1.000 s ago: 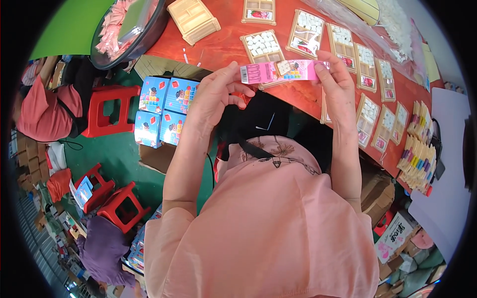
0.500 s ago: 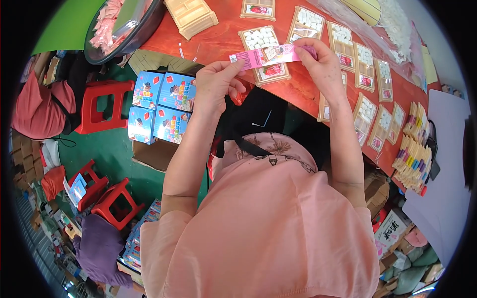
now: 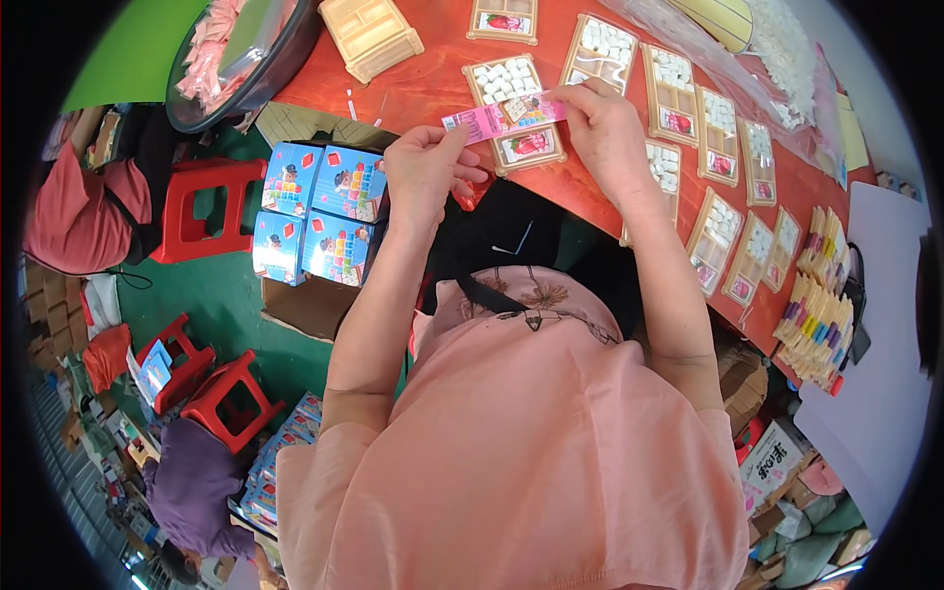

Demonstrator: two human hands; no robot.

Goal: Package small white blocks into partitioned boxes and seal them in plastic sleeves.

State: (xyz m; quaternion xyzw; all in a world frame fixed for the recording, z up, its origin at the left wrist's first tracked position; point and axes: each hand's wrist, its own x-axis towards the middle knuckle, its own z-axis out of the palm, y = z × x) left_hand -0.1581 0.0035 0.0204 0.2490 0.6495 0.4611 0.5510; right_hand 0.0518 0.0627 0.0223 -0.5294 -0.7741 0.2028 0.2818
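Note:
A pink printed paper band [image 3: 479, 124] is stretched between my two hands over the near edge of the red table. My left hand [image 3: 425, 169] pinches its left end between thumb and finger, the other fingers loosely bent. At the right end, my right hand [image 3: 602, 138] grips the band between thumb and fingers. Directly below the band lies a beige compartment tray [image 3: 534, 164] with white pillow-shaped pieces in its far part. A packet with a strawberry picture [image 3: 528, 145] sits in its near part. The band hides the tray's middle.
More filled trays [image 3: 598, 51] spread across the red table [image 3: 442, 74]. Stacked beige trays [image 3: 369, 39] and a dark basin [image 3: 187, 113] of pink sachets stand far left. Blue boxes [image 3: 339, 246] sit left of my arm; red stools [image 3: 211, 211] and a person in purple [image 3: 197, 482] are beyond.
My right hand has shifted left and slightly down, nearer my left hand, and the band has moved slightly left with it. The person in purple has moved, now showing an arm.

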